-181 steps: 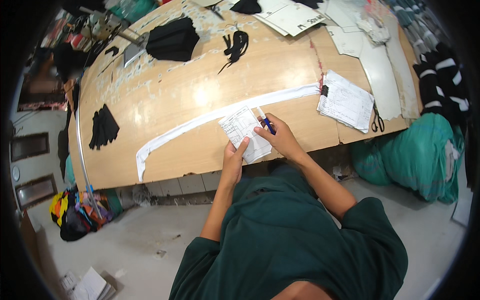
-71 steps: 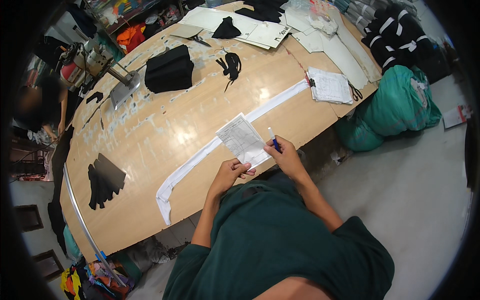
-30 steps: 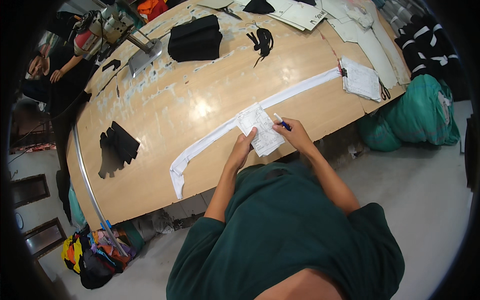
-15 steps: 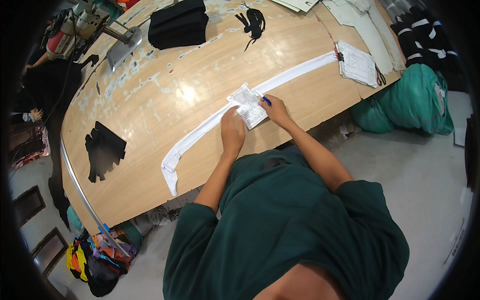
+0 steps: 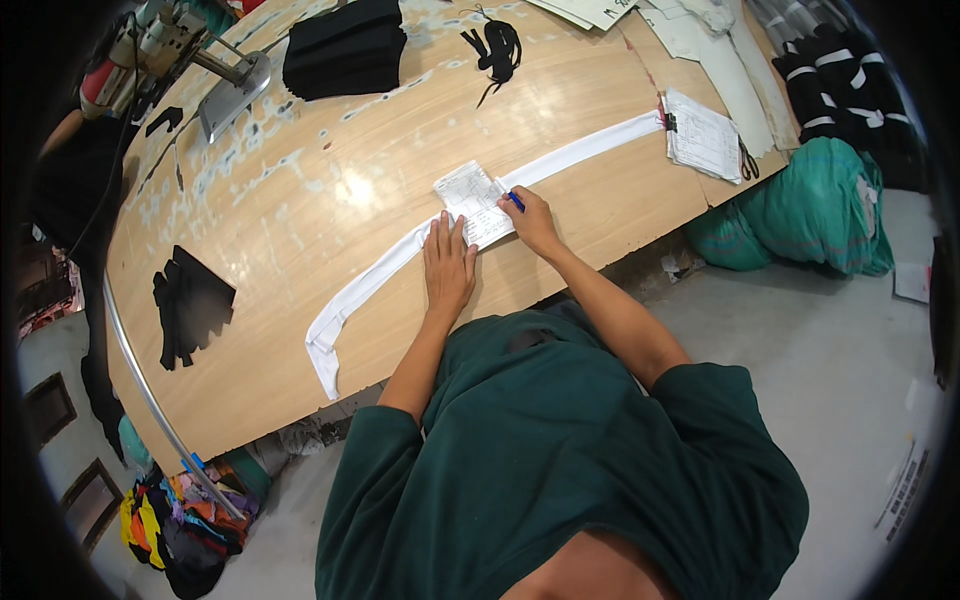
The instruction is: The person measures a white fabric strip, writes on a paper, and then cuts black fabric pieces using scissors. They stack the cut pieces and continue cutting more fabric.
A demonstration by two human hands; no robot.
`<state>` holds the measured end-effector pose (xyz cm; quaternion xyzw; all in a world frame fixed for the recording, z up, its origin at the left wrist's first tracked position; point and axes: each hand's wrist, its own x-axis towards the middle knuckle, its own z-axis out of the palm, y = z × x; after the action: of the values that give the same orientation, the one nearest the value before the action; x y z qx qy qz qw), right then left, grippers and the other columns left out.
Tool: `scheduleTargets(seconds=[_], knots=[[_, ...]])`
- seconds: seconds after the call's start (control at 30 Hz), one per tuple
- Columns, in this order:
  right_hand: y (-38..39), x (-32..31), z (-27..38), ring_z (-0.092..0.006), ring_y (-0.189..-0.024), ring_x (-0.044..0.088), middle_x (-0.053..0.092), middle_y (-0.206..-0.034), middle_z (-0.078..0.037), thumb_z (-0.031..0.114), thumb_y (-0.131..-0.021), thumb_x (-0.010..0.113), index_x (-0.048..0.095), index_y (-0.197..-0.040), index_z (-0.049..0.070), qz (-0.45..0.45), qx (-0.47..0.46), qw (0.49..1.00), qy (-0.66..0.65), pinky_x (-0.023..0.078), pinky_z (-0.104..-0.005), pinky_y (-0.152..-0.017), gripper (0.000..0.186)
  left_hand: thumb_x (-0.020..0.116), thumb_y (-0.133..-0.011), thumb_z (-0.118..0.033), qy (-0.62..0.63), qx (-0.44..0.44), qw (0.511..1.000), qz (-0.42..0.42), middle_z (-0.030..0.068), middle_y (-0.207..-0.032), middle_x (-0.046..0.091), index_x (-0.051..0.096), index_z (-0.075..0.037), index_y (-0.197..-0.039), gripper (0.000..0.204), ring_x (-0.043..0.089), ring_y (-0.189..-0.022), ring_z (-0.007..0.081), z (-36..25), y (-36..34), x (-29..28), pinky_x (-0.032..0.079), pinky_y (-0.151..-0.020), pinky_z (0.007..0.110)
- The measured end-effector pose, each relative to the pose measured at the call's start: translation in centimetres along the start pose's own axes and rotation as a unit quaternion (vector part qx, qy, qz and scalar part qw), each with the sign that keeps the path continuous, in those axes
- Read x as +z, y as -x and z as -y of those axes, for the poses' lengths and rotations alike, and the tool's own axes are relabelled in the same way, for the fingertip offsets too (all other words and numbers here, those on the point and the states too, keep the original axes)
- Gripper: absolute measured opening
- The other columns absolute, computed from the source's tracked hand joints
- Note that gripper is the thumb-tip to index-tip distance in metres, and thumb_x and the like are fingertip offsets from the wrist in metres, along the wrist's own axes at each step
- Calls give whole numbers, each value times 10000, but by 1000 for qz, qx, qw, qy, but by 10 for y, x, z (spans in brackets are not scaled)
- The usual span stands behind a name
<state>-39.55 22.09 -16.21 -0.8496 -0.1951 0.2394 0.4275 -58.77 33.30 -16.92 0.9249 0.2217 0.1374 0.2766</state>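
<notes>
A paper sheet [image 5: 468, 187] with printed and handwritten marks lies on the table, over a long white fabric strip [image 5: 580, 146]. My left hand [image 5: 449, 265] rests flat with fingers stretched out, its fingertips on the paper's lower left edge. In my right hand [image 5: 532, 222] a blue pen [image 5: 516, 201] is gripped, its writing end at the right side of the paper. The strip runs on both sides of the paper and bends toward me at its left end. At its right end is a clipped stack of papers [image 5: 703, 138].
Black fabric pieces [image 5: 345, 50] are stacked at the back, beside black straps [image 5: 492, 48]. More black pieces [image 5: 190, 305] lie at left. A cutting machine [image 5: 235, 95] stands far left. Scissors [image 5: 747, 160] poke out by the clipped papers. Green sacks [image 5: 835, 205] sit beyond the table's right end.
My left hand has come down flat onto the paper's edge, where it was raised and blurred before. The pen in my right hand has shifted onto the paper. The whole view has shifted slightly.
</notes>
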Motion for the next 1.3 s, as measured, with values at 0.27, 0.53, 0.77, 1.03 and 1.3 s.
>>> scheduleTargets(seconds=[0.27,0.53,0.77,1.03,1.3], knots=[[4,2,12,-370,-917,738,752,-981,-157,277,-996,766,658,-1149,68,-64,-48,988,134,562,-476,-789,281,595,-1102,-312,-68,37,997,-14,150,-1725,410,515,-110,-1617,558,346,-1598,371,-2,-16,1,280,-1273,559],[6,2,23,-373,-936,757,778,-1044,-158,133,-999,683,583,-1525,163,1,-164,970,182,597,-485,-777,536,620,-1080,-349,-96,47,994,7,137,-1731,409,515,-121,-1619,595,343,-1602,375,10,-27,10,255,-1287,580],[-12,11,29,-426,-886,764,791,-1012,-210,145,-1000,653,325,-1717,223,94,-94,946,294,608,-531,-768,793,615,-1081,-368,-85,33,996,12,123,-1753,378,496,-129,-1633,613,322,-1617,363,9,-27,12,220,-1311,566],[-25,11,46,-457,-842,765,776,-920,-255,292,-989,675,171,-1757,265,133,-28,925,354,608,-565,-776,919,585,-1096,-396,-100,27,995,14,109,-1765,359,484,-152,-1646,610,299,-1632,332,10,-24,14,198,-1326,548],[-21,13,39,-414,-820,779,786,-902,-221,301,-984,699,203,-1752,216,114,-71,901,412,613,-535,-750,919,608,-1078,-417,-106,11,994,17,93,-1760,369,505,-169,-1631,615,307,-1629,315,9,-23,17,203,-1330,538]])
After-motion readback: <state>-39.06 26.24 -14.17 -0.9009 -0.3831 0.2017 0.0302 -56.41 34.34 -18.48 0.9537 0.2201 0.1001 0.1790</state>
